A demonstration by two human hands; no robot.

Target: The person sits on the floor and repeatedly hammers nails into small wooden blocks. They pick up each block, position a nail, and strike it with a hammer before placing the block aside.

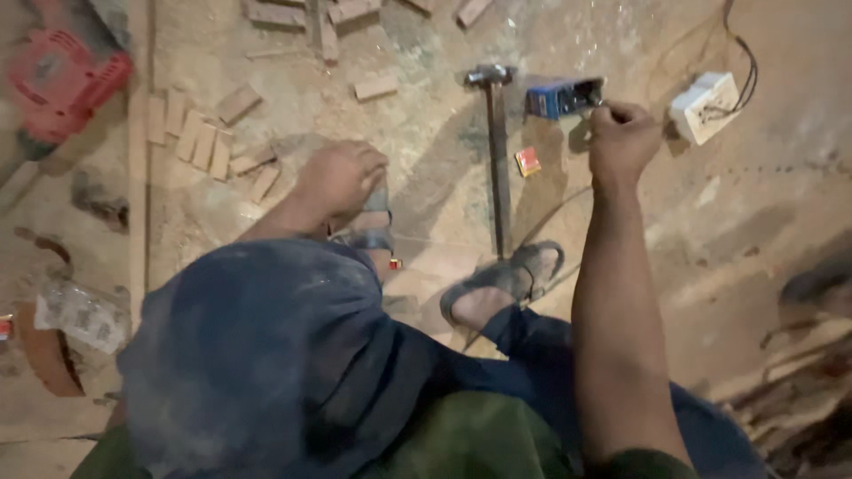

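Two hands: right hand [621, 137] pinched closed at blue box [563, 96], left hand [342, 177] loosely open, empty

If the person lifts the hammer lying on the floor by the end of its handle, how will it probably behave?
The hammer would probably feel head-heavy: its metal head sits at the far end of a long, thin handle, so that end may dip. It looks rigid, not floppy. Lying flat on the dusty floor, it seems unlikely to roll, since the crosswise head should stop it.

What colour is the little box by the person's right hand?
Blue. The small box lies on the dusty floor, touching the right hand; the head view shows it.
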